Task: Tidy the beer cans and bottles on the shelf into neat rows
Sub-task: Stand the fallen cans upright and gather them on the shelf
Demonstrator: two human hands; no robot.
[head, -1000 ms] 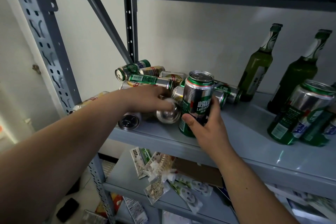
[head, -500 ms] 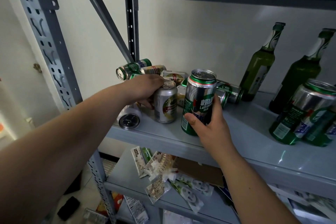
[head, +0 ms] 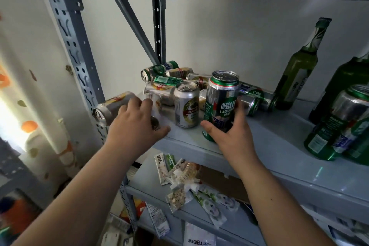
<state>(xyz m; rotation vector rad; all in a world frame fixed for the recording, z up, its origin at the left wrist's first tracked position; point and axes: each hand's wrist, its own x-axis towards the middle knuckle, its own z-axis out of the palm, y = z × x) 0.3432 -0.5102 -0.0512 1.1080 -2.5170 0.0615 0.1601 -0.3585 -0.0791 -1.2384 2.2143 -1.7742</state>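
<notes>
My right hand point(head: 229, 138) grips a tall green can point(head: 221, 98) that stands upright near the front of the grey shelf point(head: 265, 152). A short silver can point(head: 186, 106) stands upright just left of it, untouched. My left hand point(head: 133, 126) is further left, its fingers and thumb curled round a lying silver can point(head: 154, 109), which is blurred. Another silver can point(head: 108, 107) lies beside that hand and pokes past the shelf's left edge. Several more cans point(head: 165, 77) lie in a pile behind.
Two green bottles point(head: 299, 70) point(head: 347, 84) stand at the back right, with upright green cans point(head: 329, 126) in front of them. A perforated steel post point(head: 75, 46) bounds the shelf on the left. Snack packets point(head: 179, 181) lie on the shelf below.
My left hand stood the short silver can upright, let it go and moved left onto a lying can. My right hand has kept its hold on the tall green can.
</notes>
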